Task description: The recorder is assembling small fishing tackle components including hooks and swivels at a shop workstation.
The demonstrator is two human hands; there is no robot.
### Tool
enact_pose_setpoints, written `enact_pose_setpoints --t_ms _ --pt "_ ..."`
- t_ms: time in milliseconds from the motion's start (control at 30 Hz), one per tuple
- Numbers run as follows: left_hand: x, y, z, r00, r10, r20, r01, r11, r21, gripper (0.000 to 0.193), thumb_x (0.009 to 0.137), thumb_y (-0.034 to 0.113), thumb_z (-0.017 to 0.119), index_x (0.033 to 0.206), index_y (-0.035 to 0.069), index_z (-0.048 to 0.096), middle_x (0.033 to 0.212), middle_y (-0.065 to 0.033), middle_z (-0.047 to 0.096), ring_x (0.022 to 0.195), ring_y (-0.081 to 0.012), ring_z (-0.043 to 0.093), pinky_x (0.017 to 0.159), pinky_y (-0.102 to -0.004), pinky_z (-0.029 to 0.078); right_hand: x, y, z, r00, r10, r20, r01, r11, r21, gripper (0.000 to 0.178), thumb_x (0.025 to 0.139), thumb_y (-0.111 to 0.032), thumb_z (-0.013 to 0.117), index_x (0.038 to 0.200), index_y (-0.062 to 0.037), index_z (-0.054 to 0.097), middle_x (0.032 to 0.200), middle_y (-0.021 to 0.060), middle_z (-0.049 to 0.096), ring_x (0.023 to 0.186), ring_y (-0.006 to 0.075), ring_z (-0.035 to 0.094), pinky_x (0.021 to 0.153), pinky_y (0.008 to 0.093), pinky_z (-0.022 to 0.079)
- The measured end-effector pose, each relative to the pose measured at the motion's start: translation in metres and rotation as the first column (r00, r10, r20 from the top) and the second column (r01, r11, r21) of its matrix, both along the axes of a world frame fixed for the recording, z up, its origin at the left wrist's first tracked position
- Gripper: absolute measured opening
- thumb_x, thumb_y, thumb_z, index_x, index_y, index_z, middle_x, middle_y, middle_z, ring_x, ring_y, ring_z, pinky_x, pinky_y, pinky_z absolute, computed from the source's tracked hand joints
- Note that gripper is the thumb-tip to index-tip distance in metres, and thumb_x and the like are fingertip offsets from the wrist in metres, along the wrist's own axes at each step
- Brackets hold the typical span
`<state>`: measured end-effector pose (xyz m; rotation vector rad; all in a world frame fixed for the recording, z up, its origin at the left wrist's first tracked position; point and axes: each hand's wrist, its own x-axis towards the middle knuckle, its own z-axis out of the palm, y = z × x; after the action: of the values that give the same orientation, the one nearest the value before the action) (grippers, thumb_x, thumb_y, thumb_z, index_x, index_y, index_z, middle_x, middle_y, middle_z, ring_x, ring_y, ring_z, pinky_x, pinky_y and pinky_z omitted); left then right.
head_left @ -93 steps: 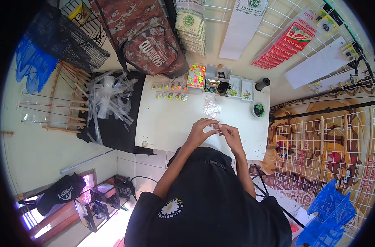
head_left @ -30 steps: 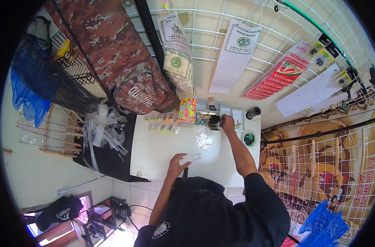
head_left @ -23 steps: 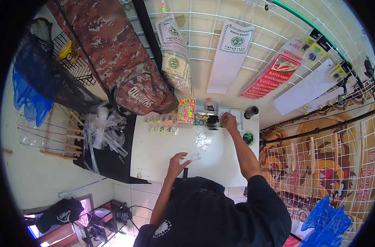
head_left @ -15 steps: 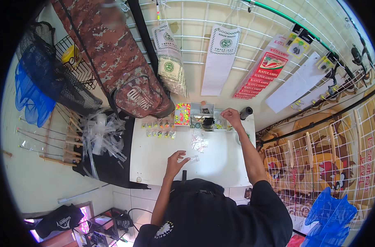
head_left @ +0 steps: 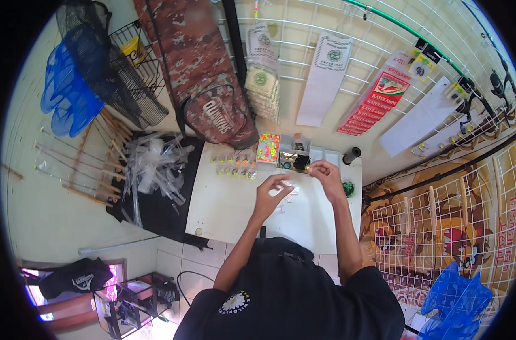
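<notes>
My right hand (head_left: 327,177) is raised by the front of the compartment tray (head_left: 316,152), thumb and fingertips pinched on a small yellow piece (head_left: 307,168). To its left, my left hand (head_left: 269,197) hovers over the white table (head_left: 229,212) with thumb and fingers apart and curved. Nothing plainly shows between them. Small clear plastic bags (head_left: 292,196) lie just beyond its fingertips, partly hidden by them. In the tray's left compartment are many tiny pink, orange and yellow pieces (head_left: 268,148). A dark, shiny flat object (head_left: 301,164) leans at the tray's front middle.
Rows of small packets with yellow-green pieces (head_left: 234,164) lie on the table's left. A black cylinder (head_left: 351,155) and a green coil (head_left: 348,188) sit at the right edge. A camouflage bag (head_left: 212,107) stands behind; clear plastic sleeves (head_left: 156,164) heap at the left.
My right hand has come back from the tray's right compartments, pinching the small yellow piece. My left hand has moved up and right, toward it. The whole view has shifted slightly.
</notes>
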<state>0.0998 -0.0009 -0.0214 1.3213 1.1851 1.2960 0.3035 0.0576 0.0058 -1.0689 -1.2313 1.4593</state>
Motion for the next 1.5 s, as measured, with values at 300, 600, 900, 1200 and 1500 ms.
enact_pose_setpoints --t_ms 300,600,900,1200,1500 --pt "0.006 -0.005 0.006 0.978 -0.159 0.132 0.145 0.984 0.107 0.022 0.079 0.005 0.074 0.101 0.005 0.072 0.105 -0.0064 0.065 0.088 -0.0104 0.058 0.072 -0.0231 0.043 -0.033 -0.058 -0.021 0.931 0.103 -0.351 -0.176 0.968 -0.180 0.012 0.089 -0.007 0.064 0.098 0.0001 0.064 0.091 0.0043 0.065 0.083 0.0095 0.058 0.079 0.0242 0.045" --pt "0.005 -0.012 -0.002 0.940 -0.167 0.298 0.186 0.982 -0.037 0.016 0.078 -0.002 0.072 0.094 -0.001 0.072 0.093 -0.0086 0.069 0.086 -0.0130 0.061 0.077 -0.0255 0.047 -0.025 -0.074 -0.030 0.925 0.146 -0.351 -0.236 0.944 -0.231 0.010 0.090 -0.011 0.063 0.092 -0.0004 0.062 0.085 0.0020 0.060 0.079 0.0099 0.054 0.076 0.0248 0.044" --pt "-0.033 -0.002 0.000 0.915 0.268 0.303 -0.212 0.955 -0.206 0.015 0.085 -0.002 0.068 0.099 -0.005 0.069 0.089 -0.0089 0.069 0.083 -0.0127 0.064 0.077 -0.0233 0.049 0.028 -0.070 -0.086 0.979 0.193 0.064 -0.163 0.933 -0.321 0.012 0.089 -0.015 0.064 0.090 -0.0031 0.066 0.079 0.0013 0.063 0.074 0.0086 0.057 0.068 0.0241 0.046" --pt "-0.040 0.002 -0.008 0.899 0.324 0.296 -0.257 0.936 -0.242 0.015 0.080 -0.002 0.072 0.095 -0.003 0.068 0.083 -0.0063 0.067 0.076 -0.0102 0.060 0.074 -0.0226 0.048 0.087 0.053 -0.174 0.632 -0.416 0.654 0.300 0.909 0.289 0.007 0.079 -0.009 0.064 0.082 -0.0076 0.070 0.082 0.0083 0.070 0.077 0.0231 0.066 0.071 0.0355 0.051" --pt "-0.058 0.002 -0.005 0.890 0.367 0.269 -0.327 0.927 -0.183 0.011 0.081 -0.002 0.071 0.092 -0.002 0.068 0.087 -0.0060 0.065 0.080 -0.0117 0.059 0.076 -0.0238 0.046 0.064 0.098 -0.188 -0.011 -0.321 0.947 -0.031 0.947 0.321 0.010 0.070 -0.020 0.071 0.078 -0.0151 0.073 0.093 0.0081 0.060 0.098 0.0297 0.051 0.081 0.0450 0.038"
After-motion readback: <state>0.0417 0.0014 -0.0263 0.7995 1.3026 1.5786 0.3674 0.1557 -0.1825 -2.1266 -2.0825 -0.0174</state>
